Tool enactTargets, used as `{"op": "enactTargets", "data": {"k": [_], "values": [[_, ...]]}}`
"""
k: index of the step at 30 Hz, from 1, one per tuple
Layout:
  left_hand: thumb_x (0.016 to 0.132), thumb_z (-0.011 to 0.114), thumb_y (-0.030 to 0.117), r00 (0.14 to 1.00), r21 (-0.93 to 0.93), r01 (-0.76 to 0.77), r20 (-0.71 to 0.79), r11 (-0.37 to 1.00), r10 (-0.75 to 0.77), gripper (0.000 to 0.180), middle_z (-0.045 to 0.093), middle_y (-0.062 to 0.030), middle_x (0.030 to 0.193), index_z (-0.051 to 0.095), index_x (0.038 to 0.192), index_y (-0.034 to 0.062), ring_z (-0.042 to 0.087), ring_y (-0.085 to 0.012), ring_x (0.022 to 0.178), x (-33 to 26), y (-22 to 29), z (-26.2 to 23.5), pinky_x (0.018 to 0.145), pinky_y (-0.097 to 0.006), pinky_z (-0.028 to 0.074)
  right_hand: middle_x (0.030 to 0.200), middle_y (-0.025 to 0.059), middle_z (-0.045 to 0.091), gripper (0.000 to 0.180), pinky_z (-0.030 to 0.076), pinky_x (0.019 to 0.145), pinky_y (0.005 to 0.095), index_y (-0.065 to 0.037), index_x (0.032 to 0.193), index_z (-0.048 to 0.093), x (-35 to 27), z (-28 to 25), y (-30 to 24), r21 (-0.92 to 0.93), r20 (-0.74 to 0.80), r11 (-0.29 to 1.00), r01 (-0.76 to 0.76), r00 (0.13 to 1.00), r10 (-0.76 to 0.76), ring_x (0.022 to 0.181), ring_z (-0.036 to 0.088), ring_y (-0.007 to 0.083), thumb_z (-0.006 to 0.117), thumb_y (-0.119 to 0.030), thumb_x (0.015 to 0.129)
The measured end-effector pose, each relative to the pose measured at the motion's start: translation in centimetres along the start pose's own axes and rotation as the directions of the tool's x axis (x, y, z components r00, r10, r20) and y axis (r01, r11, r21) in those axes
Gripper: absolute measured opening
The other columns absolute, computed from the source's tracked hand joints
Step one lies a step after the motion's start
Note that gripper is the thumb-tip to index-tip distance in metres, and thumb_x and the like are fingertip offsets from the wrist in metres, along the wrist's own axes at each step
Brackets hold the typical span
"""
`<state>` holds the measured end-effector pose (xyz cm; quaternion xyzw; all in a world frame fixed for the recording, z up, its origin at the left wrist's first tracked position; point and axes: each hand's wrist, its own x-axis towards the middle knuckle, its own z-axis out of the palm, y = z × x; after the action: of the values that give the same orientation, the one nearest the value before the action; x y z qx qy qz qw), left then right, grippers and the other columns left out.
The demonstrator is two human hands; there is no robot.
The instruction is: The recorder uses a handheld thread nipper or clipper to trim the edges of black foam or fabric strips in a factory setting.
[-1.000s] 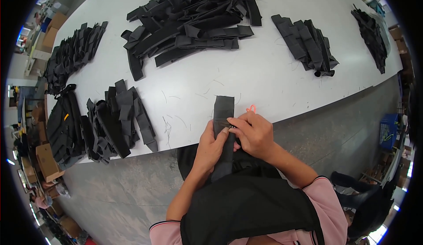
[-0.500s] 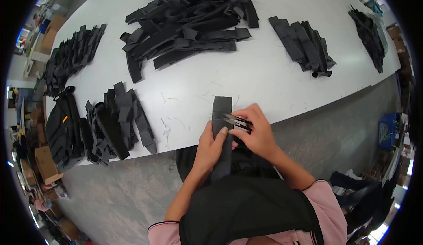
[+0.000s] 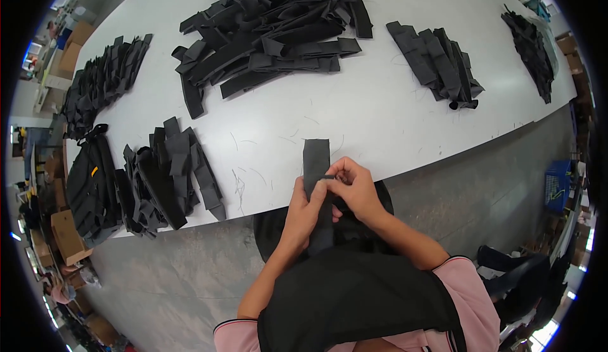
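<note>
A long, flat black fabric strip [image 3: 316, 159] lies with its far end on the table and runs back toward my lap. My left hand [image 3: 303, 211] grips it, thumb on top and fingers round its left side and beneath. My right hand [image 3: 353, 188] is closed at the strip's right edge, with thumb and forefinger pinched over a small dark bit by the left thumb tip. The thread snips seen in that hand half a second ago are now mostly hidden in its curled fingers.
A big heap of black strips [image 3: 272, 29] covers the far middle of the white table [image 3: 266, 121]. Smaller piles lie left [image 3: 164, 168] and right [image 3: 440, 64]. A black backpack [image 3: 94, 181] rests at the left edge. Loose thread ends [image 3: 239, 184] are scattered near the strip.
The snips' blades, pointing across the strip before, are no longer visible. My right hand has drawn in toward the left thumb and pinches at the strip's edge. The strip has shifted slightly left.
</note>
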<state>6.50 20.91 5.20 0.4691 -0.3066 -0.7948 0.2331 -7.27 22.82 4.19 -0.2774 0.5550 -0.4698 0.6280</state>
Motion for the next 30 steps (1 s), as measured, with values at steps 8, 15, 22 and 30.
{"op": "enactTargets", "data": {"k": [8,15,22,30], "values": [[0.1,0.033,0.024,1.0,0.009,-0.027,-0.004,1.0,0.027,0.027,0.059,-0.0122,0.087,0.043,0.109,0.0005,0.061,-0.0178,0.058,-0.1,0.4,0.1,0.054,-0.028,0.052,0.078,0.0045,0.052,0.025,0.042,0.053,0.0249,-0.006,0.098,0.058,-0.7,-0.5,-1.2,-0.656,-0.014,0.619,0.431,0.813,-0.582,0.061,0.053,0.0156,0.066,-0.004,0.075],[0.1,0.029,0.02,0.999,0.099,-0.032,0.034,0.995,0.029,0.03,0.063,-0.0123,0.085,0.043,0.112,-0.0028,0.061,-0.015,0.055,-0.3,0.8,0.4,0.051,-0.026,0.051,0.077,0.0077,0.055,0.03,0.044,0.054,0.0312,-0.006,0.096,0.066,-1.0,-2.3,-1.8,-0.758,0.343,0.237,0.607,0.681,-0.648,0.063,0.055,0.0223,0.069,0.0,0.067],[0.1,0.029,0.019,0.997,0.137,-0.067,0.051,0.988,0.061,0.03,0.066,-0.011,0.086,0.046,0.11,-0.003,0.059,-0.0127,0.054,-0.5,0.7,0.5,0.051,-0.025,0.05,0.074,0.0041,0.051,0.028,0.041,0.051,0.0307,-0.006,0.096,0.064,-0.7,-2.6,-2.2,-0.756,0.376,0.16,0.635,0.621,-0.688,0.059,0.052,0.0197,0.068,-0.004,0.068],[0.1,0.03,0.019,0.994,0.176,-0.094,0.069,0.98,0.082,0.029,0.065,-0.0103,0.081,0.048,0.107,-0.0028,0.058,-0.0118,0.054,-0.6,0.6,0.6,0.052,-0.025,0.049,0.072,0.0065,0.053,0.029,0.043,0.051,0.0309,-0.005,0.095,0.066,-1.7,-2.4,-1.9,-0.792,0.3,0.221,0.569,0.678,-0.671,0.06,0.054,0.0206,0.069,0.002,0.067]]}}
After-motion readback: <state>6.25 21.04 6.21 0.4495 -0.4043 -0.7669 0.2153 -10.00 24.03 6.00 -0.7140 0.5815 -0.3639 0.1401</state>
